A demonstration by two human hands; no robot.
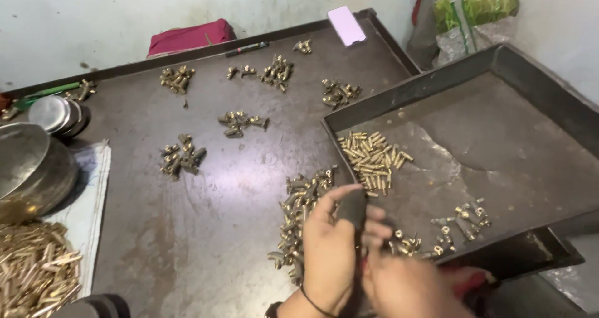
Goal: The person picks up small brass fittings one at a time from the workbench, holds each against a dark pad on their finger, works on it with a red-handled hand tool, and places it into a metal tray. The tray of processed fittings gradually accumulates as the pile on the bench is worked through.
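Big dark metal surface (206, 243) with a raised rim, filling most of the view. Dark metal tray (530, 137) at 3 o'clock, tilted, its low corner lying over the surface. White cloth (93, 193) at 9 o'clock, under a shiny round steel bowl (28, 162). Smaller round steel lid (53, 113) just behind the bowl. Big heap of thin brass pins (34, 268) at 8 o'clock. Pink bag (190, 36) at 11 o'clock, past the rim. Green and clear plastic bags (474, 15) at 1 o'clock. White phone (347, 25) at 12 o'clock, on the rim. Dark pen (246, 48) just left of the phone.

Left hand (331, 249) at 6 o'clock, fingers curled around a small dark block (354, 207), thumb up along its left side. Black band (315, 302) on that wrist. Right hand (405, 284) at 5 o'clock, just beside the left one, blurry; cannot tell how wide or what is held.

Long pile of brass fittings (299, 212) on the surface, touching the left hand. Neat pile of brass pins (373, 159) inside the tray, at 12 o'clock from the hands. Few more fittings (462, 218) by the tray's low edge. Six small heaps (181, 158) spread across the far surface, well apart.
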